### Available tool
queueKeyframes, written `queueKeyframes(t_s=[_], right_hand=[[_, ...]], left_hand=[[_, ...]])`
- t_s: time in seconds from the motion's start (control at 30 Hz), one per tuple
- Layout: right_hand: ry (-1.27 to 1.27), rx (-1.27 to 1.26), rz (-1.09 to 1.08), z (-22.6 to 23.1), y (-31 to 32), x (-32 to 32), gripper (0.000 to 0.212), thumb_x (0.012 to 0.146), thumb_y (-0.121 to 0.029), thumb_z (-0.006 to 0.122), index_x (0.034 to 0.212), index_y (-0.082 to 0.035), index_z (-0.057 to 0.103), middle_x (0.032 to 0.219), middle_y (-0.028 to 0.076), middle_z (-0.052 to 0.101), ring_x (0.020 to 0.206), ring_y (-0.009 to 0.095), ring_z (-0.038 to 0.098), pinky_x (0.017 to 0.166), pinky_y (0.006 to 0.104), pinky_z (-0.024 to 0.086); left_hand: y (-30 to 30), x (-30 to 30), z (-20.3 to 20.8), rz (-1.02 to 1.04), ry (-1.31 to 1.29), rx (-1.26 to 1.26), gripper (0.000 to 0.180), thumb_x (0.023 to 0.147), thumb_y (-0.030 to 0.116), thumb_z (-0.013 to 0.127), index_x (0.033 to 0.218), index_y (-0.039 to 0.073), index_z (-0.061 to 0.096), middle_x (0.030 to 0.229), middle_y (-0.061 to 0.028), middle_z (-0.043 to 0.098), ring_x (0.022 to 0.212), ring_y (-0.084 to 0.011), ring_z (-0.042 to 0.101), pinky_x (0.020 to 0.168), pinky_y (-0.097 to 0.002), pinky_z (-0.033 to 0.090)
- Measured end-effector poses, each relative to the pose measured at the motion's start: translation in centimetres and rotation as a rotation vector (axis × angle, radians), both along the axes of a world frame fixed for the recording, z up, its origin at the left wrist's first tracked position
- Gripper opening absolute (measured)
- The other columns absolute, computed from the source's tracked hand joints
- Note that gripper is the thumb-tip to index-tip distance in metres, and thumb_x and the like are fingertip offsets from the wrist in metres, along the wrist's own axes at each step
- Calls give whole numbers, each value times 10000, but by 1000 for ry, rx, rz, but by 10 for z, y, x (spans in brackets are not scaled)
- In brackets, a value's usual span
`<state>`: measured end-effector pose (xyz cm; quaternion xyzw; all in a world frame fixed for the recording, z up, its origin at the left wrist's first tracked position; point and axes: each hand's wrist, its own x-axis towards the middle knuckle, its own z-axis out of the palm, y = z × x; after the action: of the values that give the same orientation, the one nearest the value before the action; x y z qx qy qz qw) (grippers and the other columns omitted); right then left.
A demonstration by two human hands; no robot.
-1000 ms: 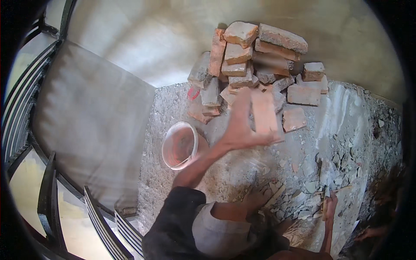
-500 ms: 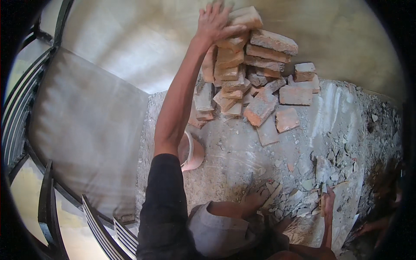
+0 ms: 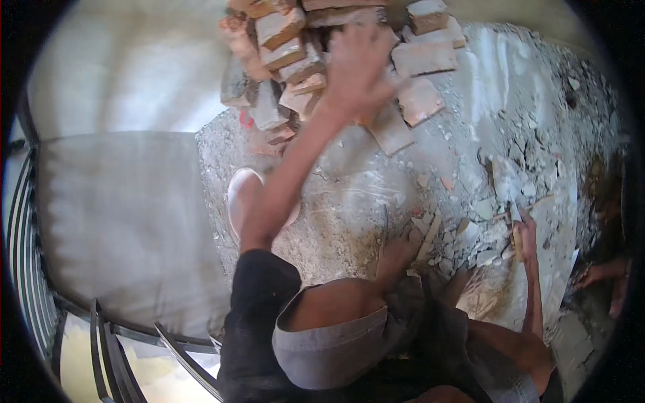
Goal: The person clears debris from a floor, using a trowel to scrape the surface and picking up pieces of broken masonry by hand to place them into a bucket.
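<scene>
My left hand [image 3: 363, 70], blurred by motion, reaches out over a heap of old orange-grey bricks [image 3: 279, 28], its fingers apart and no brick visibly held. Just beside its thumb lies a loose brick [image 3: 422, 102], and a flat brick [image 3: 391, 129] lies below the palm. Bricks directly beneath the hand are partly hidden. Low on the right, my right hand [image 3: 528, 235] is closed round the wooden handle of a trowel [image 3: 506, 180]. The trowel's dusty metal blade points away from me over broken mortar chips [image 3: 484, 209].
Behind my left forearm stands a pale pinkish bucket [image 3: 243, 191], partly covered. Dark metal railings [image 3: 30, 248] run along the left, beside a smooth grey surface [image 3: 127, 221]. My bare foot [image 3: 398, 258] rests near the rubble. At the dim right edge shows what looks like another person's limb [image 3: 603, 272].
My left hand has left the brick atop the stack and come down nearer, over the lower bricks. The whole view has shifted, with the pile now higher in it. The right hand still holds the trowel.
</scene>
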<state>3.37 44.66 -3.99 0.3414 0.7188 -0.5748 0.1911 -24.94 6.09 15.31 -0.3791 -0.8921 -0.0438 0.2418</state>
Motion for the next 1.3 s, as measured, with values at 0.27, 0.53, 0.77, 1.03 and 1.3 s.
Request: queueKeyframes(t_s=[0.27,0.53,0.77,1.03,1.3], right_hand=[[16,-62,-34,-1,7,0,575,757,4,388,1321,-63,476,571,-2,489,376,83,392,328,254,322],[52,-111,27,-29,6,0,490,770,-32,417,1244,-46,540,578,12,513,367,97,411,334,251,340],[40,8,-96,-38,14,14,532,785,-57,417,1315,-60,454,570,33,494,356,127,432,314,266,364],[65,-144,-112,-31,16,5,510,781,-44,423,1290,-21,454,596,24,504,373,122,446,320,260,364],[38,-196,-78,-45,30,6,499,862,-174,501,1334,-78,372,621,10,462,390,120,424,333,233,354]], left_hand=[[63,11,-164,219,-309,-167,879,552,560,731,1142,-40,478,1086,-169,481,1052,-298,440,885,-433,333],[42,8,-204,409,-538,122,922,591,499,724,1229,-80,398,1167,-215,469,1131,-357,420,990,-474,296],[37,104,-137,404,-502,405,931,516,465,801,1197,-41,417,1157,-237,439,1143,-405,378,963,-498,300],[-90,118,-68,646,-562,1091,877,593,384,808,1231,-39,381,1157,-198,451,1105,-313,444,960,-396,340],[-197,60,-1,927,-42,1331,785,592,332,813,1114,-114,432,1079,-194,493,1008,-282,505,877,-397,421]])
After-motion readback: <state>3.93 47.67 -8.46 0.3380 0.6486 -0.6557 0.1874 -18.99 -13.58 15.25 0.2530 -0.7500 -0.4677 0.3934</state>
